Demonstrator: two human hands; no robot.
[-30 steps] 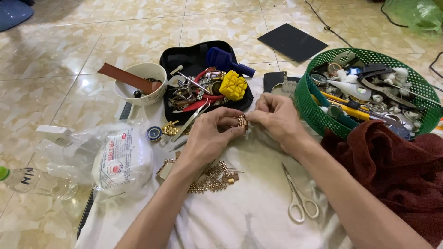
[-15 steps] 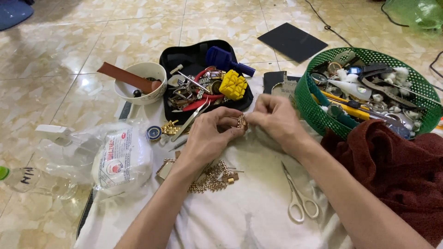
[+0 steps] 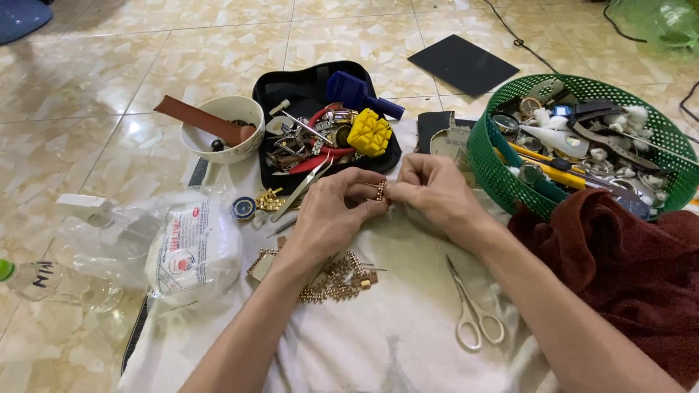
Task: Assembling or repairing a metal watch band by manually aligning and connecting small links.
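Currently left hand (image 3: 331, 215) and right hand (image 3: 437, 193) pinch gold link piece (image 3: 380, 191) together; risk: slips, drops among loose links (image 3: 331, 280) on cloth (image 3: 393, 335).

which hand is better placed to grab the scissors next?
Probably the right hand. The scissors lie on the white cloth on its side, just below the right forearm. The left hand is farther away and would have to cross over, and its fingers pinch the gold links.
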